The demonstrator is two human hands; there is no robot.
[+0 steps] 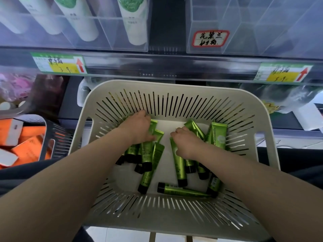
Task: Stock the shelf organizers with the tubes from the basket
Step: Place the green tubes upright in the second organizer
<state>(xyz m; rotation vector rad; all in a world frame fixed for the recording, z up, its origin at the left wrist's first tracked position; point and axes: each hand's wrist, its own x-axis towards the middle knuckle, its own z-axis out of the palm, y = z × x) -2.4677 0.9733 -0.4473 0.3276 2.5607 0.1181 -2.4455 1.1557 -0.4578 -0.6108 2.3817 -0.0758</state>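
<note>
1. Two bare forearms came nearest, reaching down over the near wall of the pale slotted basket [171, 219].
2. Left hand [139, 127]: low at the basket's far left, fingers curled round a bunch of green tubes [181, 191].
3. Right hand [185, 142]: just right of centre, fingers curled down over a second bunch and seemingly gripping it. The thumb was hidden.
4. Tubes: all lay in the basket, black-capped. Several were loose on the near floor and one leaned against the right wall.
5. Step, as judged: gathering handfuls, with none of the green stock seen on the shelf. The next move called for firm bunched grips, then a lift clear of the rim toward the clear right organizer [262, 23] with its hand-written tag.
6. Left organizer [104, 32]: it held white tubes, a poor match for the green stock.
7. Edges: the basket's far rim sat just under the shelf lip and its price labels [59, 64], so hands would need to rise before going forward.
8. Room: open air stood above the basket's middle. A grey bin of orange boxes [26, 142] lay apart to the left.
</note>
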